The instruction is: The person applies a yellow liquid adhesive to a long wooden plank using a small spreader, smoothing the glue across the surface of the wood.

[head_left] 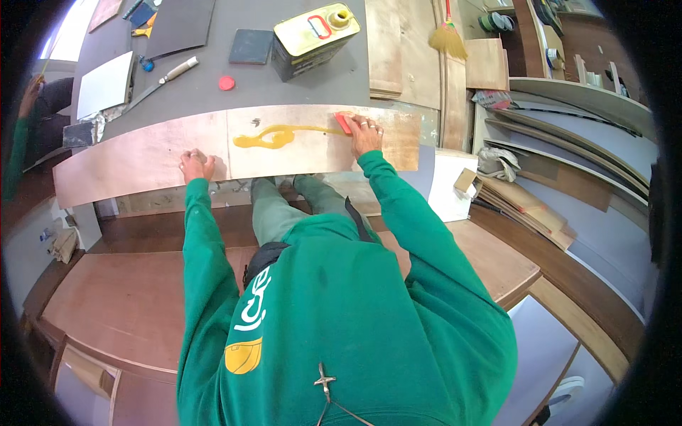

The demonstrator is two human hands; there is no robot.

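A long thin wooden board (160, 145) lies across the near edge of the grey table. A yellowish glue-like puddle (266, 138) sits near its middle, and a thin streak runs right from it. My right hand (365, 135) is closed on a red spreader (344, 122), whose edge meets the board at the streak's right end. Part of the spreader is hidden under the fingers. Left of the puddle, my left hand (197, 165) rests on the board, fingers apart and slightly bent, holding nothing.
Beyond the board stand a metal can (312, 44), a red cap (226, 83), a dark square block (250, 47) and a knife-like tool with a wooden handle (181, 69). Wooden panels (401, 53) and a straw brush (447, 40) lie at right. Another person (35, 113) is at far left.
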